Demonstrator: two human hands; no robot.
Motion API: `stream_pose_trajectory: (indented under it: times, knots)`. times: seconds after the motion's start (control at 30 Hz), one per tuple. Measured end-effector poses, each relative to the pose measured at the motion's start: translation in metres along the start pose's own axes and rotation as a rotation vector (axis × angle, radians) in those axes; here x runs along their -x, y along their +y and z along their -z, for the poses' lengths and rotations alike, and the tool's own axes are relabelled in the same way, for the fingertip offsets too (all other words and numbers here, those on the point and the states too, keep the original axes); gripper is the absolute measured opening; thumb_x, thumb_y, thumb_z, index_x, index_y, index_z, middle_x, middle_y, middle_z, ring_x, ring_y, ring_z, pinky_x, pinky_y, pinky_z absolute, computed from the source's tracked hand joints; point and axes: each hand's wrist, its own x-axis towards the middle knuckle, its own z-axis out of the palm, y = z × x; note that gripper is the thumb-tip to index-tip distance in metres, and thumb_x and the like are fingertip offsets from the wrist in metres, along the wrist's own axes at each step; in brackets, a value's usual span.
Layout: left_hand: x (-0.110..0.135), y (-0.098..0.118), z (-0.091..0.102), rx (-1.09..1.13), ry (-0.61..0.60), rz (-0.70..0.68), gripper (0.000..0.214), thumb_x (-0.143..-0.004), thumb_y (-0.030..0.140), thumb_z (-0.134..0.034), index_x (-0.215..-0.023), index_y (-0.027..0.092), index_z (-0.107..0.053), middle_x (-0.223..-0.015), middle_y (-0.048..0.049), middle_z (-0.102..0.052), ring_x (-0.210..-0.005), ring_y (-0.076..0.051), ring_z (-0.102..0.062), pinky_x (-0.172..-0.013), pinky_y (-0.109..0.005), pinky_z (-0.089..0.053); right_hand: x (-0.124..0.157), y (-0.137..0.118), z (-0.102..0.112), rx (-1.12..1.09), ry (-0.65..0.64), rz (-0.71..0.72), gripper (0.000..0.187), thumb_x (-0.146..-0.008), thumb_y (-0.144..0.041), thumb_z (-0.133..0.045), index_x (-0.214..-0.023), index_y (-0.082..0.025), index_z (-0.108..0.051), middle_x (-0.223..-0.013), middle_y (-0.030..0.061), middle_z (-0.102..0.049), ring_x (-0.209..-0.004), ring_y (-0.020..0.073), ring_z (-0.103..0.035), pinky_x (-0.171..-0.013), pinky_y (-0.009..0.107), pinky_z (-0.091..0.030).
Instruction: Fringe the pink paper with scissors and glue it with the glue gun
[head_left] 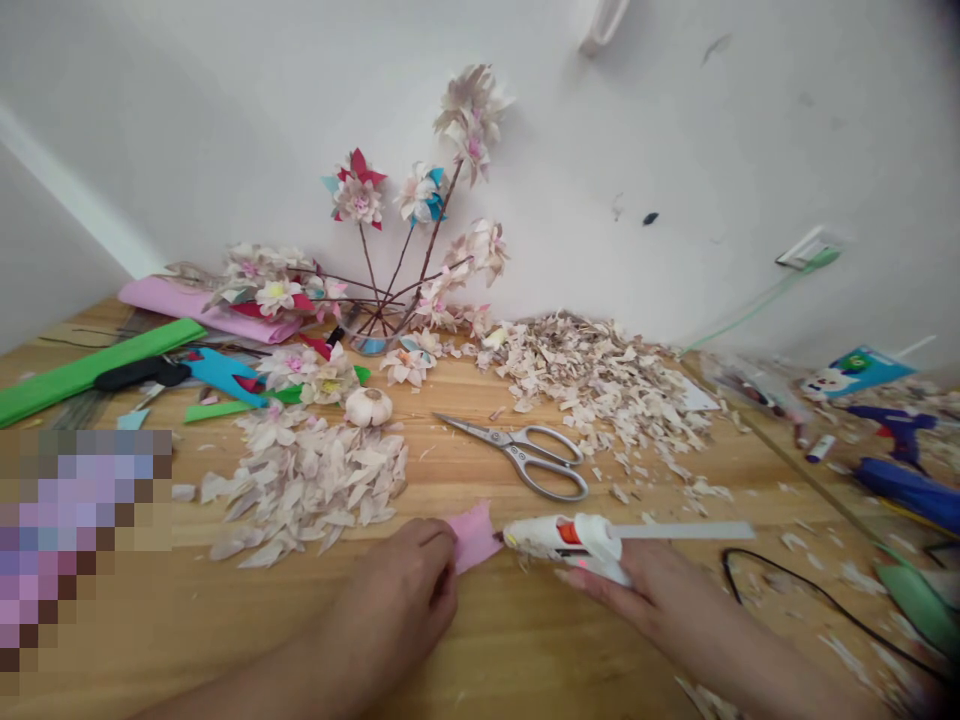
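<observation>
My left hand (397, 600) pinches a small piece of pink paper (473, 537) against the wooden table (480, 640). Just to its right, my right hand (622, 590) grips a white hot glue gun (570, 540), whose nozzle points left and almost touches the pink paper. A long glue stick (682, 530) sticks out of the gun's back. Silver-handled scissors (517, 455) lie beyond my hands, and a heap of pale paper petals (300, 490) lies to the left.
Handmade paper flowers on brown stems (420, 250) lean against the white wall behind a large pile of paper scraps (592, 390). Rolled green paper (90, 370) and pink paper (195, 310) lie at far left. A blue glue gun (907, 490) and black cord (825, 600) are at right.
</observation>
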Motion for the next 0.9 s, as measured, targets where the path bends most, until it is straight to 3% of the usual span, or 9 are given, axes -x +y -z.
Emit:
stream_pose_trajectory:
  times: [0.3,0.47,0.63,0.9]
  knots:
    - [0.001,-0.004,-0.004,0.05,0.047,-0.037,0.018,-0.077,0.011,-0.046,-0.074,0.021,-0.061,-0.084,-0.0049,-0.066,-0.08,-0.018,-0.062,-0.072,-0.028,-0.05,0.004,-0.02,-0.001,-0.122,-0.084,0.12,0.034,-0.087,-0.049,-0.048,-0.081,-0.023,-0.068,-0.071,0.0037,-0.07,-0.063,0.0212,-0.061,-0.057,0.026,-0.04]
    - [0.001,-0.004,-0.003,0.04,0.038,-0.038,0.019,-0.077,0.01,-0.045,-0.075,0.02,-0.061,-0.085,-0.0054,-0.066,-0.081,-0.019,-0.062,-0.073,-0.029,-0.05,0.004,-0.02,-0.003,-0.181,-0.097,0.078,0.036,-0.087,-0.049,-0.045,-0.079,-0.021,-0.066,-0.069,0.0033,-0.066,-0.062,0.0206,-0.058,-0.057,0.026,-0.04]
    - [0.0,-0.003,-0.001,0.006,-0.013,-0.034,0.018,-0.078,0.01,-0.044,-0.076,0.019,-0.06,-0.089,-0.0065,-0.066,-0.084,-0.02,-0.062,-0.075,-0.031,-0.05,0.006,-0.018,-0.004,-0.256,-0.096,-0.015,0.037,-0.085,-0.052,-0.045,-0.083,-0.019,-0.064,-0.081,0.0064,-0.069,-0.073,0.0233,-0.061,-0.064,0.029,-0.044]
    - [0.001,-0.003,-0.002,-0.012,-0.035,-0.031,0.019,-0.078,0.01,-0.042,-0.08,0.018,-0.06,-0.093,-0.008,-0.065,-0.085,-0.02,-0.061,-0.076,-0.032,-0.05,0.006,-0.022,-0.008,-0.294,-0.069,0.022,0.039,-0.086,-0.052,-0.043,-0.088,-0.019,-0.064,-0.086,0.0082,-0.07,-0.078,0.0262,-0.062,-0.069,0.033,-0.046]
